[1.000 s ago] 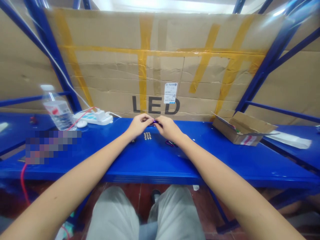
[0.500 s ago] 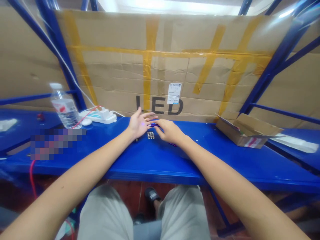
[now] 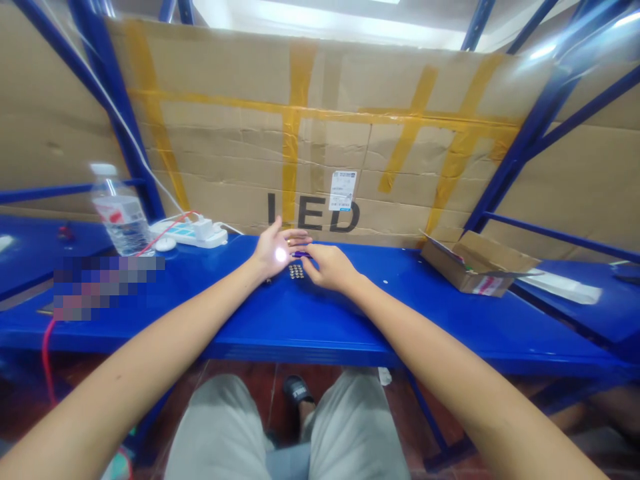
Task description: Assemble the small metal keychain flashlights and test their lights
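Note:
My right hand [image 3: 330, 265] is closed around a small purple flashlight [image 3: 300, 254], most of which the fingers hide. Its front end points left at my left hand [image 3: 270, 251], which is open with the palm turned up and the fingers stretched out. A bright white spot of light falls on that palm. On the blue tabletop just below the hands, a small block of button cells [image 3: 296, 271] lies in neat rows. A tiny dark piece [image 3: 268, 281] sits by my left wrist, too small to make out.
A water bottle [image 3: 119, 213] and a white power strip [image 3: 187, 233] with cables stand at the left. An open cardboard box [image 3: 477, 267] is at the right. Behind the blue table [image 3: 310, 327] rises a large taped carton [image 3: 225, 160] marked LED.
The faint purplish spot on my left palm has become a bright white one. Both hands stay nearly in place, while the whole view has shifted slightly.

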The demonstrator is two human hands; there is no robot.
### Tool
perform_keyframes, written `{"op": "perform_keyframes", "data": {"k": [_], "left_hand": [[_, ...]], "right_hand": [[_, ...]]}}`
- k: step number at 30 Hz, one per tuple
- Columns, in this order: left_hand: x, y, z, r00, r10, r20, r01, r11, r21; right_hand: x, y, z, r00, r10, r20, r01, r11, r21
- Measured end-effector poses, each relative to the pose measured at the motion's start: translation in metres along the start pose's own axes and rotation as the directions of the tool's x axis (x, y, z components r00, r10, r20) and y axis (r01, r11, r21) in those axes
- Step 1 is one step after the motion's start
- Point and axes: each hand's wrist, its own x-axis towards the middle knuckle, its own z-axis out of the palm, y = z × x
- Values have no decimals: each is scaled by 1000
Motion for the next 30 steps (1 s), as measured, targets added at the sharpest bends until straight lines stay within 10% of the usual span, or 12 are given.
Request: {"op": "perform_keyframes", "data": {"k": [30], "left_hand": [[-1, 4, -3, 997, -52, 54, 62, 980, -189]], "right_hand": [[1, 7, 3, 997, 15, -79, -26, 990, -142]]}}
